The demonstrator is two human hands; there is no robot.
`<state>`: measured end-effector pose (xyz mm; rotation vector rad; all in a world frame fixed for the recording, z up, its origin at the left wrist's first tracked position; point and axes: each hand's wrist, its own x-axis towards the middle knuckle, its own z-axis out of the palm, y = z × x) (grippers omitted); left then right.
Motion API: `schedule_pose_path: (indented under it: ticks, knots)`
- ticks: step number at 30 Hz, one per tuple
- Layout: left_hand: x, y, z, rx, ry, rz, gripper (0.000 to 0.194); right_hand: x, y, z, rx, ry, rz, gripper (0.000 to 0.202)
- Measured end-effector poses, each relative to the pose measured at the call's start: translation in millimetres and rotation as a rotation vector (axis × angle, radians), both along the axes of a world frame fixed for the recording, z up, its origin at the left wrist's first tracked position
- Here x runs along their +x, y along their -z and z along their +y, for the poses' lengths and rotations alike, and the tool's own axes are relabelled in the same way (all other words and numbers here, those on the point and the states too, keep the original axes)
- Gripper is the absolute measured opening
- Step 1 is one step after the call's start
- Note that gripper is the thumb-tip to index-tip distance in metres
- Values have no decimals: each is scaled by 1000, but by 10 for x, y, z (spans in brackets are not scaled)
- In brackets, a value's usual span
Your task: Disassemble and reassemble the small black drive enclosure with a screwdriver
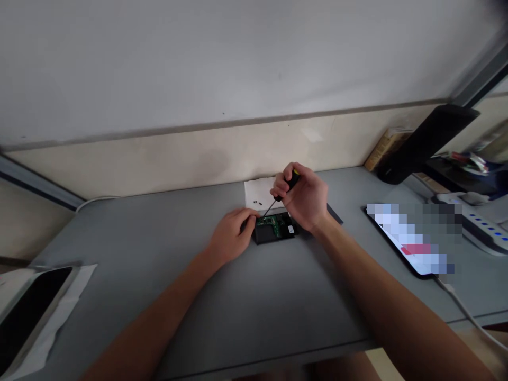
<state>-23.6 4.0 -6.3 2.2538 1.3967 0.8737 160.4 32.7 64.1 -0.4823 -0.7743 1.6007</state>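
Observation:
In the middle of the desk lies a small black device (273, 227), its casing off and a green circuit board showing. My left hand (234, 233) grips its left end, thumb and fingers closed on the edge. My right hand (304, 193) is wrapped round the black and yellow handle of a screwdriver (270, 206). The thin shaft slants down to the left, and its tip is at the board's upper left edge, close to my left fingertips. Behind the device, a white sheet of paper (257, 191) bears several tiny dark screws. A flat dark panel (334, 212) is partly hidden behind my right wrist.
On the right are a lit phone (400, 243) with a white cable (468, 312) and a white power strip (484, 227). A black cylinder-like object (428, 143) leans by a book (384, 148) at the wall. At left, another dark-screened device (35, 312) lies on white paper.

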Motion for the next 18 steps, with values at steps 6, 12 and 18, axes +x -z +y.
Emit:
schedule_pose_path:
  ticks: [6,12,18]
  knots:
    - [10,33,-9,39,43,38,24,-33,-8,-25,15,-1,-47,41]
    - [15,32,-6,85,58,53,23,-33,-6,-27,22,-14,-62,40]
    - [7,63,-2,119,60,55,22,-62,-8,-49,63,-11,-98,41]
